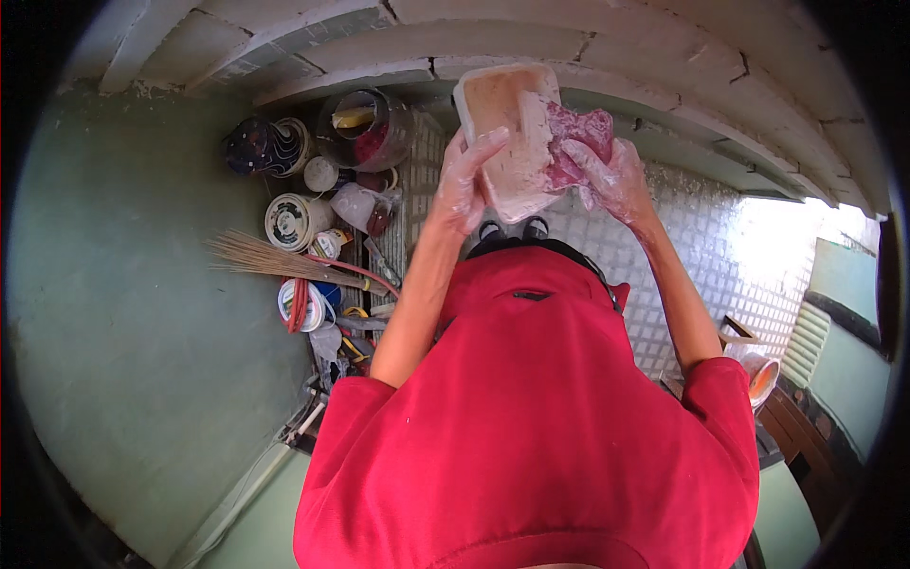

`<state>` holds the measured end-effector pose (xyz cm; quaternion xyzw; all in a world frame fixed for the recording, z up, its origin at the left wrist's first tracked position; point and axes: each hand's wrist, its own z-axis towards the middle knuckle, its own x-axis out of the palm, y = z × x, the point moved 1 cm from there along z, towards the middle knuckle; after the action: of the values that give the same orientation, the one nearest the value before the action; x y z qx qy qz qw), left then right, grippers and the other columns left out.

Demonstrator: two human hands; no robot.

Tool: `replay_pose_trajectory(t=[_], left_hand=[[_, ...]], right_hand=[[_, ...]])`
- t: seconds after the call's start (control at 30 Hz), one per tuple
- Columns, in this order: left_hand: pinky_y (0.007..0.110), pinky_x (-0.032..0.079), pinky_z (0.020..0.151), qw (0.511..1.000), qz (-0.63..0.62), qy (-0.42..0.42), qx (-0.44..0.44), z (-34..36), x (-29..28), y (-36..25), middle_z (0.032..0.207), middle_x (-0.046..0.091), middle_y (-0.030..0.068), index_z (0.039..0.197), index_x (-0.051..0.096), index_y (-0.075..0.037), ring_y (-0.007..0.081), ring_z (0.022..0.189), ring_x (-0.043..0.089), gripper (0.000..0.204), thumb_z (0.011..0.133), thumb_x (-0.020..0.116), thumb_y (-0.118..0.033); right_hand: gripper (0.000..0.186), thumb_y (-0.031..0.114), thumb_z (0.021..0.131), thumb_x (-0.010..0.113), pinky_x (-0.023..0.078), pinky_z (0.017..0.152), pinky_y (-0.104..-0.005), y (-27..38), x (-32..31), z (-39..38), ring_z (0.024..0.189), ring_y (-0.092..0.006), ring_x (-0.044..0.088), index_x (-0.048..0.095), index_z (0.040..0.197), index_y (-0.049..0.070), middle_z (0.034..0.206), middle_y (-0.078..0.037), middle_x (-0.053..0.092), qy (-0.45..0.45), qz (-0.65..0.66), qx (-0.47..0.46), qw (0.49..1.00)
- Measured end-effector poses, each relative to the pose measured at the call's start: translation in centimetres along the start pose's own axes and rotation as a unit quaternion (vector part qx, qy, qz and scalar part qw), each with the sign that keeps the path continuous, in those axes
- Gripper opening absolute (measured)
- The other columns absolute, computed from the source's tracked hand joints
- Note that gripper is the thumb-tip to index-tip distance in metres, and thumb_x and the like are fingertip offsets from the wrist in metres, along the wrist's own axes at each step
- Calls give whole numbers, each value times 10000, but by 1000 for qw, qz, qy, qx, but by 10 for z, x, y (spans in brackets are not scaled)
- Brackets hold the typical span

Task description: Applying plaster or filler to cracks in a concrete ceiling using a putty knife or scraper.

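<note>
My left hand (466,180) grips the near edge of a white rectangular plastic tray (507,123), smeared with pale paste and held up toward the ceiling. With my right hand (614,175) I press a crumpled pink-red cloth (578,142) against the tray's right side. Both hands are coated in whitish residue. My red shirt (540,408) fills the lower middle of the view.
Far below, along the green wall (123,284), stand several paint buckets (294,220), a clear tub (365,128), a straw broom (275,258), red cable and tools. The floor is diamond-patterned tile (701,247). A cracked white ceiling (531,43) runs overhead. A bucket (758,375) sits at right.
</note>
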<state>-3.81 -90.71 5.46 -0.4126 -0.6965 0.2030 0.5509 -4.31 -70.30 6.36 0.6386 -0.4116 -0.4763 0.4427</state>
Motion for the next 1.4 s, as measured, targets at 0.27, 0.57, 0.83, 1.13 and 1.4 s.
replay_pose_trajectory(t=[0.27, 0.57, 0.83, 1.13, 1.4], left_hand=[[502, 505, 922, 976, -162, 129, -73, 9, -16, 37, 1239, 571, 186, 1361, 398, 10, 351, 1074, 606, 666, 875, 592, -402], [466, 498, 940, 943, -278, 158, -94, 13, 11, 52, 1252, 563, 174, 1362, 408, -11, 308, 1105, 592, 612, 918, 501, -422], [464, 473, 974, 969, -199, 127, -67, 21, 21, 60, 1266, 557, 164, 1360, 413, -13, 305, 1132, 575, 607, 921, 502, -422], [456, 471, 978, 935, -290, 181, -94, 29, 32, 67, 1251, 567, 148, 1347, 439, -31, 289, 1127, 577, 569, 936, 483, -421], [446, 474, 972, 914, -333, 212, -90, 32, 40, 81, 1233, 576, 145, 1330, 461, -39, 289, 1124, 576, 548, 940, 472, -423]], right_hand=[[304, 262, 902, 620, 456, 435, -276, 11, -15, -11, 470, -123, 567, 635, 852, -37, 626, -52, 612, 65, 44, 62, 995], [222, 180, 870, 635, 469, 444, -281, -13, -31, -20, 495, -132, 597, 635, 853, -42, 652, -73, 632, 26, 51, 66, 996], [200, 135, 887, 613, 427, 407, -290, -15, -33, -23, 455, -131, 567, 622, 815, -51, 622, -67, 619, -13, 98, 67, 993], [239, 171, 884, 627, 420, 440, -316, -25, -42, -27, 436, -139, 542, 631, 849, -65, 612, -94, 596, -42, 27, 67, 997], [199, 142, 884, 620, 419, 458, -306, -35, -39, -26, 461, -126, 533, 663, 943, -43, 654, -77, 615, -99, -2, -34, 995]])
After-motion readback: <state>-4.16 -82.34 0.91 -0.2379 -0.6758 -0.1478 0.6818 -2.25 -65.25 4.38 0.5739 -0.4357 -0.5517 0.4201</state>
